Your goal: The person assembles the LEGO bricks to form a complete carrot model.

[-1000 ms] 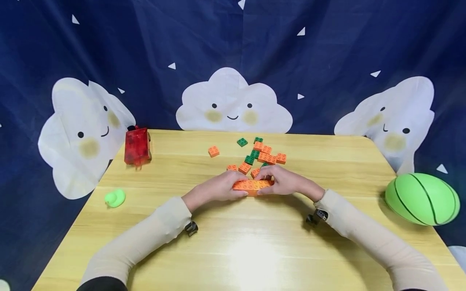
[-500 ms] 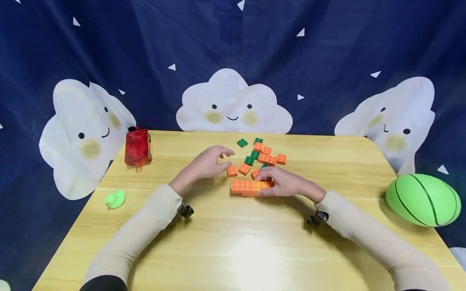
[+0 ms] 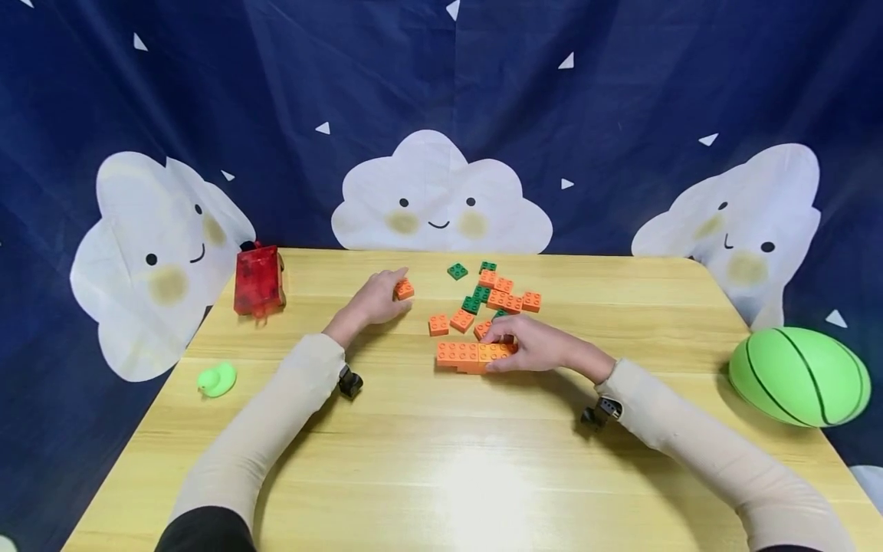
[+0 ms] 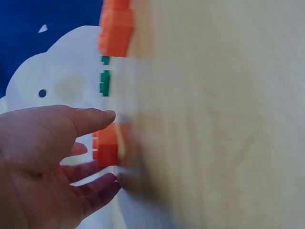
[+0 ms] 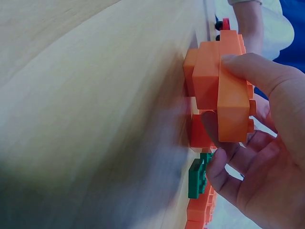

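Observation:
At the table's far middle, my left hand (image 3: pixel 377 297) reaches around a loose orange building brick (image 3: pixel 404 289). The left wrist view has thumb and fingers spread on either side of that brick (image 4: pixel 107 148); whether they touch it I cannot tell. My right hand (image 3: pixel 533 343) grips the right end of a joined row of orange bricks (image 3: pixel 457 353). In the right wrist view its thumb presses on the side of the stacked bricks (image 5: pixel 233 114), which have a lower layer beneath the top ones. Part of the row's right end is hidden behind the hand.
Several loose orange bricks (image 3: pixel 438 325) and green bricks (image 3: pixel 471 304) lie beyond the joined row. A red toy vehicle (image 3: pixel 258 282) stands at the far left, a green toy duck (image 3: pixel 217 379) at the left, and a green ball (image 3: pixel 799 377) by the right edge.
My left hand has let go of the joined row's left end and moved left and away to the loose orange brick. The right hand stays on the row.

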Tool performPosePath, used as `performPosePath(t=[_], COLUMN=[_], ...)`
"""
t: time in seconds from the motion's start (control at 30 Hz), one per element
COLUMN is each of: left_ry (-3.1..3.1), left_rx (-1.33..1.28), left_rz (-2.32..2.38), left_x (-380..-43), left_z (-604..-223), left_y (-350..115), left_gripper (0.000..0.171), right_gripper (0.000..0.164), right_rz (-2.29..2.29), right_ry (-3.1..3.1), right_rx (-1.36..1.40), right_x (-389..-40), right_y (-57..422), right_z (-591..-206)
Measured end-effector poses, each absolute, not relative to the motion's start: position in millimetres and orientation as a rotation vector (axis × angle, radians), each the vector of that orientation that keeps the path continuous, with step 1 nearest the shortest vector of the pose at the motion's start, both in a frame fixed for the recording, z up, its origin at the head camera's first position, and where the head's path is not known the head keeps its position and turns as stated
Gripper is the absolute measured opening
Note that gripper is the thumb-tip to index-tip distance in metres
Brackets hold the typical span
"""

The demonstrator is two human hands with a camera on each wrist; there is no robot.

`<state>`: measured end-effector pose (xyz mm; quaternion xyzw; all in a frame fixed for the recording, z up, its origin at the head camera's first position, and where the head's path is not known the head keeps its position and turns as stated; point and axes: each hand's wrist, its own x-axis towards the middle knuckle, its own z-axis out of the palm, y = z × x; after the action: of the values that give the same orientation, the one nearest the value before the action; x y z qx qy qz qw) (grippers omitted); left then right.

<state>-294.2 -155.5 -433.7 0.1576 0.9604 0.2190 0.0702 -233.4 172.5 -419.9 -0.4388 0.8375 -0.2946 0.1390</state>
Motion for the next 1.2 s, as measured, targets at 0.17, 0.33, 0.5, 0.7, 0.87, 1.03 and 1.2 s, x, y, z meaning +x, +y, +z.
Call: performPosePath(t=[0.17,0.33,0.5,0.7,0.87,1.03,1.2], left_ry=[2.915,2.906,2.913,2.86,2.764,2.652,2.558], left_rx=[0.567,0.591,0.588,0.639,0.681,0.754,0.84], left_rz=[0.616,0.66,0.682,0.825,0.969,1.084,1.13], left_x=[-294.7,-293.2,-289.7,-274.6,-252.4,-234.3,-224.5], left_z=[-435.0,-433.7,-432.7,-421.2,-412.1,-408.7,-410.2], left_y=[-155.0,-153.5,-151.6,-145.7,-141.1,-135.2,-129.2], left_gripper=[0.062,0.043,0.048,0.05,0.052,0.047,0.045], right_gripper=[0.027,0.035,0.036,0.041,0.051,0.045,0.031], right_rz=[-0.826,-0.776,-0.726,-0.703,-0.782,-0.867,-0.874], right_ry=[2.443,2.486,2.517,2.55,2.549,2.52,2.518], right_rx=[-1.275,-1.277,-1.332,-1.345,-1.403,-1.468,-1.511], right_x=[-233.7,-232.7,-231.0,-227.7,-224.2,-221.2,-221.6], right_y=[171.2,170.6,171.5,170.3,168.0,165.7,163.1], right_z=[-418.7,-416.6,-414.8,-412.8,-417.8,-423.3,-427.9])
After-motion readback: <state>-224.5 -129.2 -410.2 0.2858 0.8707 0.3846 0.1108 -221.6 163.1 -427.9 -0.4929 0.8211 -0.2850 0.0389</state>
